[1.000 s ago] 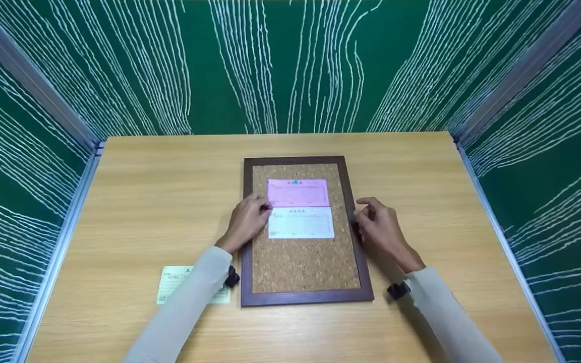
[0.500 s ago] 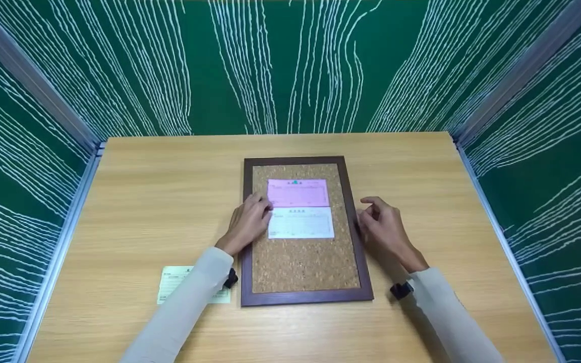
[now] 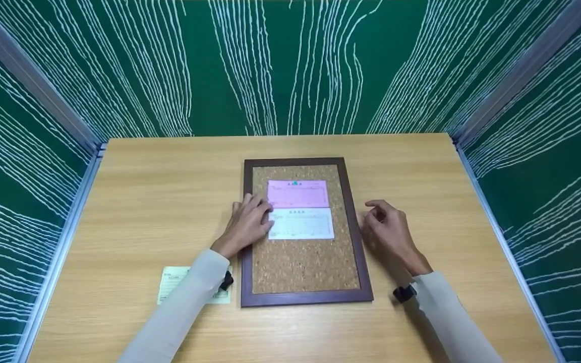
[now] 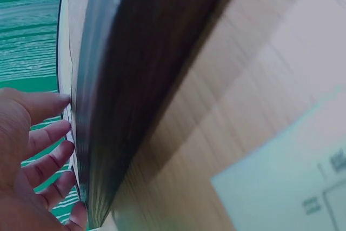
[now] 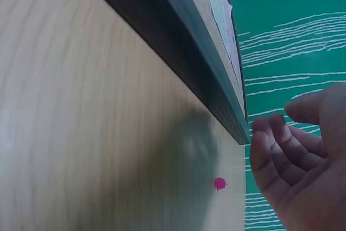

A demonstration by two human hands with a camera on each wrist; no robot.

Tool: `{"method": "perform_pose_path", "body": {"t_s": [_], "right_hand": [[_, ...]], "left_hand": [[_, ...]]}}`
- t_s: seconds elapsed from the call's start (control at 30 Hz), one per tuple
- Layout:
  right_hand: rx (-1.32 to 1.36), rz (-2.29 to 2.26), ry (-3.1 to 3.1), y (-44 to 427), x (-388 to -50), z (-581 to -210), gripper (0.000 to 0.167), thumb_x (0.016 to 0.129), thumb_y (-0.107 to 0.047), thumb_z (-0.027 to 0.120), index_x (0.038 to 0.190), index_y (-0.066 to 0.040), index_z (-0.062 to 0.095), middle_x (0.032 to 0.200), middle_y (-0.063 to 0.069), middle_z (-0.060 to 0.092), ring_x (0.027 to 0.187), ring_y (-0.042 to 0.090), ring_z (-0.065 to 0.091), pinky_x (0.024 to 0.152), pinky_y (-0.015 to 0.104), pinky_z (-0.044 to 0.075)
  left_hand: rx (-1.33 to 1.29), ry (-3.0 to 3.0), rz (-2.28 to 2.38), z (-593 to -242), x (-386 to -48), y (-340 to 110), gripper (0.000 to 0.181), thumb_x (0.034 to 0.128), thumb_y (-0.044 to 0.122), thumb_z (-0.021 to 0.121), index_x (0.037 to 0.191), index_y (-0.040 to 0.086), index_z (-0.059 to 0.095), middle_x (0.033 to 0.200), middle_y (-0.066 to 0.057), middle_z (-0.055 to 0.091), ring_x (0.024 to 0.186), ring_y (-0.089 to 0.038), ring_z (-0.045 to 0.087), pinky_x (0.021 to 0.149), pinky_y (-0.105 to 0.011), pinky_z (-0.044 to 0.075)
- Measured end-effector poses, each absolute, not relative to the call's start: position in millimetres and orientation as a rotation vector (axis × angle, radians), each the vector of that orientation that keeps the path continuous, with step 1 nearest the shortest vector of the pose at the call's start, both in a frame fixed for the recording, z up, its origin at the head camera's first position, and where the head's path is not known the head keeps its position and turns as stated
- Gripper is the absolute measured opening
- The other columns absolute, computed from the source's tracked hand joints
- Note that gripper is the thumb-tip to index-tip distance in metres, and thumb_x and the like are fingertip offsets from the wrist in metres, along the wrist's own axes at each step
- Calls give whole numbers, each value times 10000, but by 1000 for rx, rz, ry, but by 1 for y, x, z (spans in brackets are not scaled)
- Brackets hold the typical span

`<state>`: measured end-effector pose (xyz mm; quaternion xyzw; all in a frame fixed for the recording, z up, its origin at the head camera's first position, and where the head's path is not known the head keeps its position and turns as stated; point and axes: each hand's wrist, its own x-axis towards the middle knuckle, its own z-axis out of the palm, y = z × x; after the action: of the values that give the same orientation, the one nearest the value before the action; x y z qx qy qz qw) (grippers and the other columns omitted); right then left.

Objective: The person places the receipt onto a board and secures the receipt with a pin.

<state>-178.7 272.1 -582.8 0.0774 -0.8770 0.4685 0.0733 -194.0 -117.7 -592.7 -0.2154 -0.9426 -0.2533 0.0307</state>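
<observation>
A cork board [image 3: 303, 264] in a dark brown frame lies on the table. A pink slip [image 3: 298, 194] with a small green pushpin [image 3: 295, 183] at its top is on the cork. Directly below it lies a white slip [image 3: 301, 224]. My left hand [image 3: 245, 224] rests over the frame's left side, its spread fingertips at the left edges of the slips. Off the frame's right side is my right hand [image 3: 390, 229], fingers loosely bent, with nothing seen between them. A red pushpin [image 5: 219, 184] shows on the table in the right wrist view.
A pale green slip [image 3: 169, 285] lies on the wooden table [image 3: 119, 212] left of the board, partly hidden by the left sleeve. Green panels [image 3: 215, 65] with white wavy lines enclose the back and both sides.
My right hand has drifted rightward, away from the frame. The fingers of my left hand have spread wider at the slips' left edges. The board and slips keep their places.
</observation>
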Motion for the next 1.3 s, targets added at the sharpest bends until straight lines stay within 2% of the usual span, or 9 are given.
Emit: {"method": "perform_pose_path", "body": {"t_s": [0.1,0.37,0.6,0.73,0.9,0.97,1.07,1.17,1.3], "right_hand": [[228,1382,-2606,275,-180,-584,228,1024,15,702,1235,88,748,907,128,727,785,196,625,676,150,469],[198,1412,-2569,285,-182,-589,215,1002,28,751,1201,109,749,1041,185,730,875,172,663,752,116,522],[165,1403,-2575,294,-183,-594,205,1011,7,752,1198,93,753,1062,186,730,901,146,656,778,107,521],[174,1413,-2568,299,-182,-598,205,1025,1,747,1205,99,747,1088,210,723,924,216,676,795,96,533],[175,1405,-2569,304,-182,-604,210,1039,-17,746,1218,91,741,1176,225,715,1019,367,721,844,77,517],[171,1397,-2575,306,-182,-607,209,1038,-18,748,1219,85,741,1189,224,714,1061,384,715,850,83,497],[169,1382,-2581,308,-181,-609,202,1031,-6,748,1211,83,743,1178,228,717,1113,368,667,883,142,466],[169,1352,-2589,311,-181,-612,199,1011,12,760,1197,82,751,1160,232,727,1127,342,591,933,267,424],[167,1303,-2618,313,-182,-616,217,987,6,790,1190,78,763,1173,242,736,1126,347,575,950,375,402]], "left_hand": [[-657,-2919,-735,-592,-193,-118,358,995,285,827,1266,58,771,1381,-100,645,1212,-319,499,1016,-593,370],[-641,-2937,-707,-593,-191,-121,416,982,348,814,1306,92,766,1411,-116,626,1356,-345,471,1198,-719,299],[-640,-2941,-814,-595,-189,-125,445,990,343,817,1353,96,742,1526,-125,573,1506,-363,394,1249,-803,195],[-640,-2954,-836,-596,-188,-126,469,994,362,810,1383,113,724,1597,-153,535,1587,-402,325,1255,-814,163],[-635,-2977,-889,-599,-187,-129,503,997,373,798,1424,127,698,1667,-177,477,1649,-431,233,1268,-809,110],[-644,-2977,-904,-600,-186,-130,522,994,377,799,1437,126,688,1681,-182,460,1655,-439,221,1266,-812,103],[-659,-2978,-909,-602,-185,-132,553,986,390,796,1458,128,676,1702,-179,439,1662,-441,212,1264,-814,105],[-668,-2983,-912,-604,-185,-134,592,977,406,793,1483,128,666,1723,-172,418,1671,-435,194,1264,-812,104],[-678,-2993,-917,-605,-184,-136,631,974,418,786,1518,131,647,1743,-166,390,1684,-416,166,1268,-808,106]]}}
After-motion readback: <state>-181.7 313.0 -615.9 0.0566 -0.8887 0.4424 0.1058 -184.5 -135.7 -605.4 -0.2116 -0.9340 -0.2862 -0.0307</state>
